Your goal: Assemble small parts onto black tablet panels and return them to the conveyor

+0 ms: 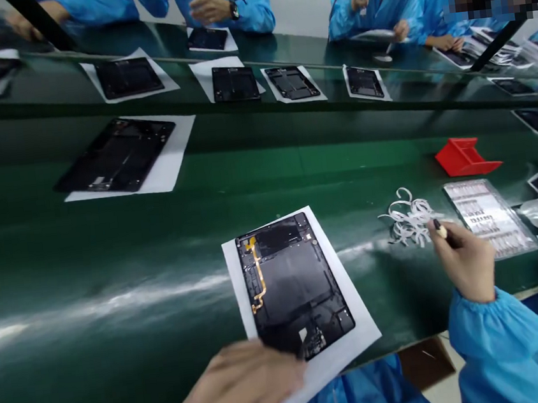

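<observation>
A black tablet housing (291,276), its inside facing up and a gold flex cable (259,270) along its left side, lies on a white sheet (360,310) in front of me. My left hand (244,383) is over the housing's lower left corner, smeared by motion, and hides that corner; its grip does not show. To the right, my right hand (470,260) is closed in a pinch on a small dark-and-cream piece (440,228), too small to name. Beside those fingertips sits a pile of curled white strips (410,217).
A clear tray of small parts (492,216) and a red bin (466,156) stand at the right. Another housing (120,154) rests on a sheet at the left. Several more line the raised shelf (166,68). Co-workers in blue sleeves (253,4) sit across.
</observation>
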Motion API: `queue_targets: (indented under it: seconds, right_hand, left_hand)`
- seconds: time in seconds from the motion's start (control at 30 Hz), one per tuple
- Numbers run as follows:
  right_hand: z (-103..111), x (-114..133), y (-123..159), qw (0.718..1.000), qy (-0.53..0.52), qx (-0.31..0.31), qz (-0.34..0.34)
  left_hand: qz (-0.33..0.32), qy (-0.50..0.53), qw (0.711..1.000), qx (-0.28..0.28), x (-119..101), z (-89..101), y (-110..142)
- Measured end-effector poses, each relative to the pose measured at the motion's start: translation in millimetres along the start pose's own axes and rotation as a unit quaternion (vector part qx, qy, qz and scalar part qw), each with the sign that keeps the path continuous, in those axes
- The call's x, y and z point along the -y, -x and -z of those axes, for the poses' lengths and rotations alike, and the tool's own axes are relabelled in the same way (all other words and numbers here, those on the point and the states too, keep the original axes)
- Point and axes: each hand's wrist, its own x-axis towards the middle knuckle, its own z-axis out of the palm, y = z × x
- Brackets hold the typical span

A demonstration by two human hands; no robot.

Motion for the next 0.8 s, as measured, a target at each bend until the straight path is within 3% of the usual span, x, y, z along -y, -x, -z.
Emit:
queue_targets:
  seconds: [0.13, 0.2, 0.27, 0.33, 0.4, 0.47, 0.57, 0.8]
  right_hand:
    - [-13, -19, -16, 0.994, 0.106, -0.010, 0.023]
    - [-21, -5, -10, 0.994, 0.094, -0.031, 0.048]
    - [-32, 21, 8, 0.994, 0.035, -0.007, 0.105]
    - [-47, 50, 33, 0.976, -0.050, 0.105, 0.184]
    - [-62, 74, 58, 0.933, -0.120, 0.229, 0.251]
    - [-76, 87, 76, 0.894, -0.144, 0.297, 0.303]
    - [-87, 90, 88, 0.869, -0.147, 0.324, 0.345]
    - [-86, 84, 87, 0.870, -0.154, 0.312, 0.348]
  left_hand:
    - [0.069, -0.012, 0.991, -0.118, 21, 11.4, -55]
    - [0.116, -0.035, 0.984, -0.132, 40, 10.4, -71]
    - [0.147, -0.048, 0.980, -0.128, 63, 7.2, -80]
    - [0.159, -0.047, 0.979, -0.121, 84, 3.2, -83]
    - [0.165, -0.057, 0.978, -0.111, 100, -0.7, -83]
    - [0.168, -0.084, 0.976, -0.108, 109, -4.1, -81]
    - [0.168, -0.118, 0.973, -0.105, 113, -7.4, -80]
    - [0.177, -0.144, 0.969, -0.089, 110, -8.0, -82]
